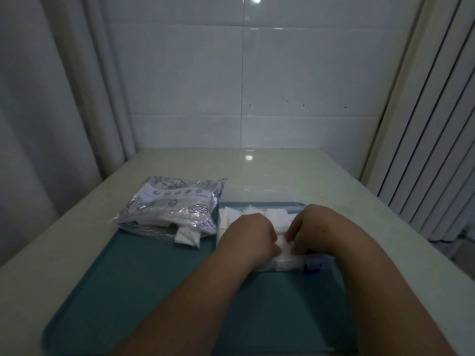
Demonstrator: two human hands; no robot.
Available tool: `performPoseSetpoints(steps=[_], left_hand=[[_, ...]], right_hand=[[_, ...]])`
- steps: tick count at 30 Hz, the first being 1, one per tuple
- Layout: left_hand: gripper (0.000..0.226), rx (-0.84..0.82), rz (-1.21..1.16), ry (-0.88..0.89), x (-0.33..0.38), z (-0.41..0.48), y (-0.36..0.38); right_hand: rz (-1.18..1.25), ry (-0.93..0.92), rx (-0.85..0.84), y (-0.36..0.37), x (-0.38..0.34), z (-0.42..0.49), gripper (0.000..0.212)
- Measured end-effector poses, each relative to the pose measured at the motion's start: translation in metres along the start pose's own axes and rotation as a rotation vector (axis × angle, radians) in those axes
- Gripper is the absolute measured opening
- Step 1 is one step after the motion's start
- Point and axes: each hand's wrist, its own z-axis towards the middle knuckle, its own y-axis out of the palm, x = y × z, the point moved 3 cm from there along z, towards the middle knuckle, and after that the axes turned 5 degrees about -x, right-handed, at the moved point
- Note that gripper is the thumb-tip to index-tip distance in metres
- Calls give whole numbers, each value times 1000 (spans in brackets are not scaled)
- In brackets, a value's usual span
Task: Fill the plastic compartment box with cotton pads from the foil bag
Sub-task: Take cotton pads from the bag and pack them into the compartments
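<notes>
Fingertips (290, 236) and thumb of the right hand (317, 227) bend around a white cotton pad (282, 244) at centre frame, pinching it. The left hand (250, 235) curls against the same pad, but its fingertips are hidden, so I cannot tell its grip. Both hover over the plastic compartment box (221, 219) on the teal tray (128, 278). The foil bag (169, 209) lies just left of it.

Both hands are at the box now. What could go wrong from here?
1. Some pads hang out of the open end of the bag; a nudge could spill them onto the tray.
2. Pads in the far row of the box stand uneven and may catch under the lid.
3. The left hand and right hand crowd one spot and could crumple pads.
</notes>
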Motion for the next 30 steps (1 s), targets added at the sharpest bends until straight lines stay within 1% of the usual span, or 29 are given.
performPoseSetpoints(steps=[3, 7, 10, 12, 14, 16, 19, 23, 25, 28, 30], left_hand=[[29, 41, 23, 1, 0, -3, 0], [27, -22, 13, -15, 0, -3, 2], [26, -10, -41, 14, -1, -7, -4], [26, 36, -116, 36, -3, -12, -13], [23, 90, -208, 36, -9, -17, -25], [19, 156, -268, 24, -18, -21, -38], [14, 249, -253, -26, -41, -28, -54], [3, 339, -291, -119, -78, -36, -66], [7, 375, -296, -166, -96, -41, -73], [22, 407, -304, -233, -116, -46, -81], [25, 410, -306, -261, -125, -47, -86]], right_hand=[[-3, -19, -3, -3, 0, -2, 42], [-38, 2, -9, 2, -4, 2, 39], [-16, -2, 20, 1, -4, 2, 32], [37, -11, 42, -2, -3, -1, 29], [10, -11, 70, -5, -4, -3, 31], [77, -34, 153, -8, -4, -5, 29], [192, -105, 236, -9, -8, -9, 22], [292, -185, 284, -4, -22, -11, 15], [328, -215, 293, -3, -32, -10, 14], [295, -256, 323, -5, -46, -12, 17], [277, -302, 328, -9, -60, -15, 16]])
